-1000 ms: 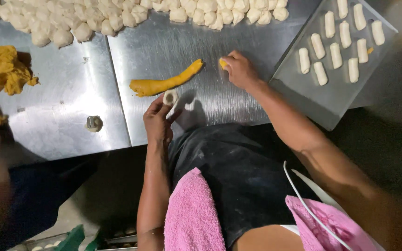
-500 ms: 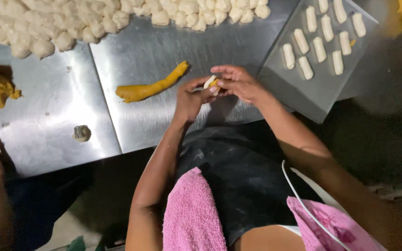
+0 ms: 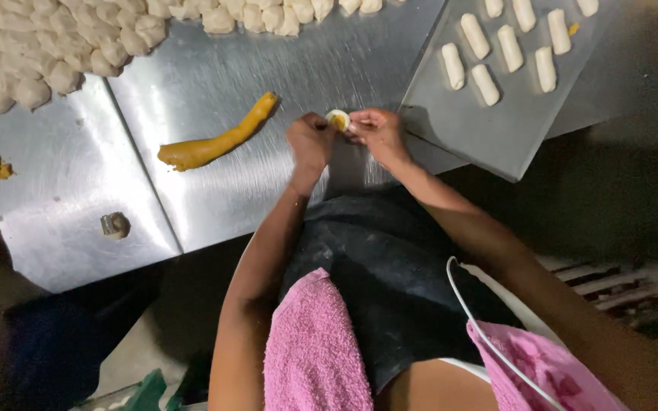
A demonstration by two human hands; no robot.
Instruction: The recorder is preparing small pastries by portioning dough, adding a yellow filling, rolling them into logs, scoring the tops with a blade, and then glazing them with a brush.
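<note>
left hand (image 3: 310, 144): knuckles up, fingers curled, fingertips pinched together at the top
right hand (image 3: 375, 131): fingers bent, tips meeting the left hand's
forearms: bare, both reaching forward, converging so the hands touch
elbows: bent, held near the torso

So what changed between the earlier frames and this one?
The left hand lifted its small white dough piece off the steel table, and the right hand carried in a bit of yellow filling; both hands now pinch the filled piece together. The yellow filling roll, the dough ball pile and the tray of shaped rolls stayed put.
</note>
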